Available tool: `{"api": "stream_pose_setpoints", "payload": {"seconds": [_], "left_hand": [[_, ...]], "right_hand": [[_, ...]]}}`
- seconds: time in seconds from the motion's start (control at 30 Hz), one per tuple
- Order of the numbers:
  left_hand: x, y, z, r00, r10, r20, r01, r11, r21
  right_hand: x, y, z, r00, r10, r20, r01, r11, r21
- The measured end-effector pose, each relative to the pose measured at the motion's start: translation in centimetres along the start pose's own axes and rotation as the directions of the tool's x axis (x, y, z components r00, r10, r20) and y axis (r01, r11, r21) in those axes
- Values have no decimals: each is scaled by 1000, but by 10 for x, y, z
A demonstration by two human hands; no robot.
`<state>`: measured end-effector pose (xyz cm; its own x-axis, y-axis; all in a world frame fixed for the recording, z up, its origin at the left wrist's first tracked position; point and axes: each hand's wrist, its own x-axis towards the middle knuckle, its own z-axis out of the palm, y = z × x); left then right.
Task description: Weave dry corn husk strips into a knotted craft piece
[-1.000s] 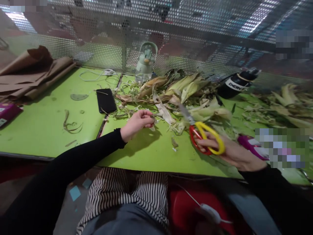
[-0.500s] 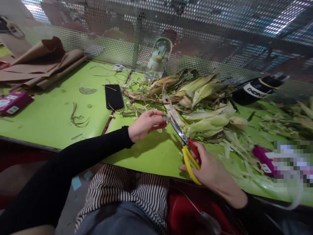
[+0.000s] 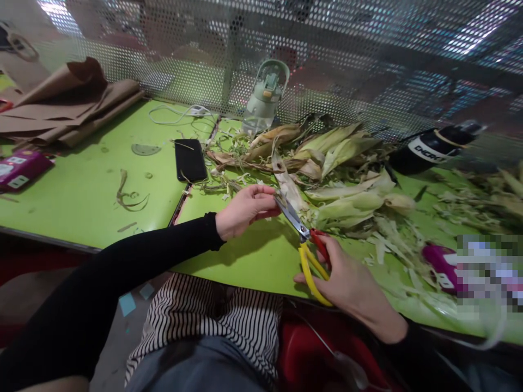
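Observation:
My right hand (image 3: 353, 280) grips a pair of scissors (image 3: 303, 234) with one red and one yellow handle. The blades point up and left, and their tips reach the fingertips of my left hand (image 3: 247, 209). Those fingers are pinched together above the green table; a small brownish bit shows at their tips, too small to name. Just behind the blades lies a pale dry corn husk (image 3: 286, 182). Greenish corn husks (image 3: 351, 207) spread to the right of it, and more husks (image 3: 327, 149) are heaped farther back.
A phone (image 3: 190, 160) and a clear-and-green water bottle (image 3: 263, 100) stand beyond my left hand. A black bottle (image 3: 429, 149) lies at right. Purple packs (image 3: 22, 170) and brown paper (image 3: 77, 103) are at left on the green table (image 3: 159, 207). A perforated screen (image 3: 183, 54) borders the back.
The scissors and my right hand have shifted slightly left and up, and the handles appear a little closer together. My left hand has barely moved and stays pinched.

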<state>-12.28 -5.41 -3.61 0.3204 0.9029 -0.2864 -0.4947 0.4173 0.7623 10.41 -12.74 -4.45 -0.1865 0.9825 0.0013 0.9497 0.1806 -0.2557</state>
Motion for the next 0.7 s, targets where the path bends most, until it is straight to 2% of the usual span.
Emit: {"api": "stream_pose_setpoints", "payload": {"seconds": [0.13,0.53,0.63,0.7], "left_hand": [[-2,-1,4,1000,-11,-3,11,1000,16],[-2,-3,5,1000,-13,4,13,1000,-1],[-2,-3,4,1000,-18,16,18,1000,6],[-1,-2,2,999,-7,42,6,1000,13]], "right_hand": [[0,1,0,1000,-24,-2,24,1000,14],[-7,-3,1,999,10,30,-11,999,49],[-7,-3,-2,998,29,47,-35,991,126],[-4,5,-6,996,67,57,-76,983,170]]}}
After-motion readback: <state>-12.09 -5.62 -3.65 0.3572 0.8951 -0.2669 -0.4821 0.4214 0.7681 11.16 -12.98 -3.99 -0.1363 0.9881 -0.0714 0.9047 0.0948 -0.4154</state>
